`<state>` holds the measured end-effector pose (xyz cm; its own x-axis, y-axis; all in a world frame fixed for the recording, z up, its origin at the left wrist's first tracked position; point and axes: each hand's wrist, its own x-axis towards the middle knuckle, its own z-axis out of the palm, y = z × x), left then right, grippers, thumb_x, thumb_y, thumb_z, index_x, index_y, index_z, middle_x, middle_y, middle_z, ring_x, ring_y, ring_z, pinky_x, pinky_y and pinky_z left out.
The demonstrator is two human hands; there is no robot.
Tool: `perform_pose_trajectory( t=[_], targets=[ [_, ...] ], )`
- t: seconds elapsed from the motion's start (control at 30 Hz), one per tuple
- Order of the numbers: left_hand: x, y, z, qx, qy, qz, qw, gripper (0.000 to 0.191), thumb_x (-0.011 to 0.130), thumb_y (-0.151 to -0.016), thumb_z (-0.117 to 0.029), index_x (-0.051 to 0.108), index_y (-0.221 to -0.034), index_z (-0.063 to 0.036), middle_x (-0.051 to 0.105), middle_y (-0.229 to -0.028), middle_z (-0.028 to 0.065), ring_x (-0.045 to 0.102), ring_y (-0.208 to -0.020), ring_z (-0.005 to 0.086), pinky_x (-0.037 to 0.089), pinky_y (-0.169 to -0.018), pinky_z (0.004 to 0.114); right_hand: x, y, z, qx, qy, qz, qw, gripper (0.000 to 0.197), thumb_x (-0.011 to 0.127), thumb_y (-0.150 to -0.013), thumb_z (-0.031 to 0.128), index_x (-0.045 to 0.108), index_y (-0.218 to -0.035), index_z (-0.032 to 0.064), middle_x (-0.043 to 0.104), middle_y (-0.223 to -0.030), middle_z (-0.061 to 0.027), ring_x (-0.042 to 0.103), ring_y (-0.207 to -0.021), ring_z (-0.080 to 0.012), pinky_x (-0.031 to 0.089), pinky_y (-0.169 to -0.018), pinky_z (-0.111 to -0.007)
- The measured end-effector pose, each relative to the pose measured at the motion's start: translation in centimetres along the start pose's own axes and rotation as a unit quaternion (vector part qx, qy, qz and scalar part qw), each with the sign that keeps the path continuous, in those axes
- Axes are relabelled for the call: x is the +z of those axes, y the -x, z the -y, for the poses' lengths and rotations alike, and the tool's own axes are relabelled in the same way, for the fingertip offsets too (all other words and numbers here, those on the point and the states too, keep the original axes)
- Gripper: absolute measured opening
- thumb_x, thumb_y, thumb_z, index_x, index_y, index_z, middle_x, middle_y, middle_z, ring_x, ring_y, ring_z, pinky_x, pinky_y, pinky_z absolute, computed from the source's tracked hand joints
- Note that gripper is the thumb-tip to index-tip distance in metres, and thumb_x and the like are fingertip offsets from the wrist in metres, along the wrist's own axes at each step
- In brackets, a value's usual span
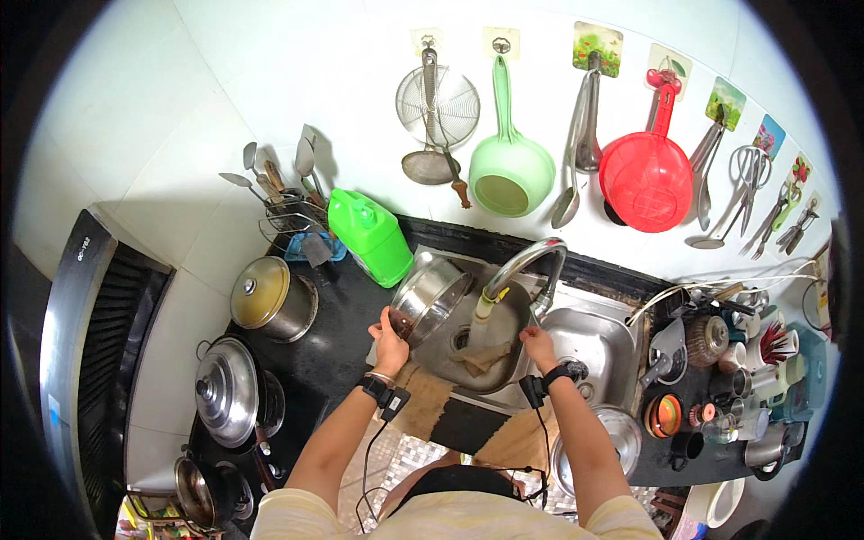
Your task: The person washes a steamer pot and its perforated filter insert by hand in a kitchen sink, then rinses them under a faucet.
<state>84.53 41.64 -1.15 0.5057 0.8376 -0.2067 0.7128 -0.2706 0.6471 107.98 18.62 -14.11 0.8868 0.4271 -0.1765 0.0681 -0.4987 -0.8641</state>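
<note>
My left hand (391, 345) grips the near edge of a stainless steel pot (432, 297), which is tilted on its side over the left part of the sink basin (509, 368). My right hand (538, 347) is over the divider between the two basins, fingers curled just below the base of the chrome faucet (528, 256). Whether they hold its lever cannot be made out. Water appears to run from the faucet's yellowish nozzle (483, 307) into the left basin. A brown cloth (484, 358) lies on that basin's floor, by the drain.
A green jug (371, 236) stands behind the pot. Lidded pots (270, 297) and a lidded wok (226, 391) are at left. Tan cloths (418, 401) drape the counter's front edge. A metal lid (597, 449) lies beneath my right forearm; cups and jars (732, 385) crowd the right.
</note>
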Motion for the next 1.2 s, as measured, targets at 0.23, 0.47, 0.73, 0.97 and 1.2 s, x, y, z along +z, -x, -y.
perform_pose_trajectory(
  t=[0.23,0.47,0.73,0.97,1.2],
  targets=[
    [-1.7,0.1,1.4,0.118,-0.008,-0.106,0.987,0.079,0.045,-0.067,0.014,0.022,-0.138,-0.0127,0.032,-0.108,0.0177,0.046,-0.092,0.0342,0.041,-0.082,0.037,-3.3,-2.1,2.3,-0.013,0.067,-0.069,0.995,0.023,0.056,-0.074,0.021,0.066,-0.081,0.0012,0.063,-0.074,-0.0205,0.062,-0.072,-0.0325,0.046,-0.064,-0.039],
    [-2.5,2.5,-0.6,0.183,-0.038,-0.140,0.972,0.081,0.045,-0.066,0.015,0.024,-0.139,-0.0143,0.035,-0.109,0.0160,0.049,-0.093,0.0325,0.043,-0.079,0.037,-2.3,2.0,3.9,-0.042,0.077,0.015,0.996,0.026,0.058,-0.074,0.025,0.065,-0.082,0.0004,0.063,-0.074,-0.0194,0.061,-0.073,-0.0312,0.045,-0.064,-0.038],
    [-3.7,5.8,-1.7,0.178,-0.011,-0.138,0.974,0.081,0.044,-0.066,0.016,0.024,-0.138,-0.0154,0.035,-0.113,0.0155,0.050,-0.095,0.0343,0.044,-0.078,0.039,2.1,8.5,16.6,0.082,-0.342,0.444,0.824,0.052,0.048,-0.089,0.039,0.035,-0.131,0.0094,0.046,-0.128,-0.0032,0.040,-0.118,-0.0152,0.029,-0.094,-0.034],
    [-1.6,6.3,-1.4,0.209,-0.028,-0.101,0.972,0.075,0.046,-0.067,0.013,0.027,-0.135,-0.0096,0.040,-0.121,0.0154,0.050,-0.099,0.0392,0.044,-0.081,0.043,7.4,6.8,14.5,0.218,-0.414,0.447,0.763,0.054,0.045,-0.091,0.037,0.025,-0.136,0.0174,0.039,-0.135,0.0060,0.032,-0.124,-0.0108,0.014,-0.100,-0.050],
    [-1.0,7.8,-2.1,0.320,-0.062,-0.116,0.938,0.073,0.044,-0.063,0.016,0.028,-0.133,0.0003,0.042,-0.123,0.0211,0.043,-0.110,0.0375,0.036,-0.095,0.039,7.9,5.8,16.7,0.177,-0.419,0.391,0.800,0.033,0.057,-0.083,0.038,0.054,-0.107,0.0158,0.059,-0.102,0.0044,0.048,-0.097,-0.0091,0.030,-0.086,-0.036]
  ],
)
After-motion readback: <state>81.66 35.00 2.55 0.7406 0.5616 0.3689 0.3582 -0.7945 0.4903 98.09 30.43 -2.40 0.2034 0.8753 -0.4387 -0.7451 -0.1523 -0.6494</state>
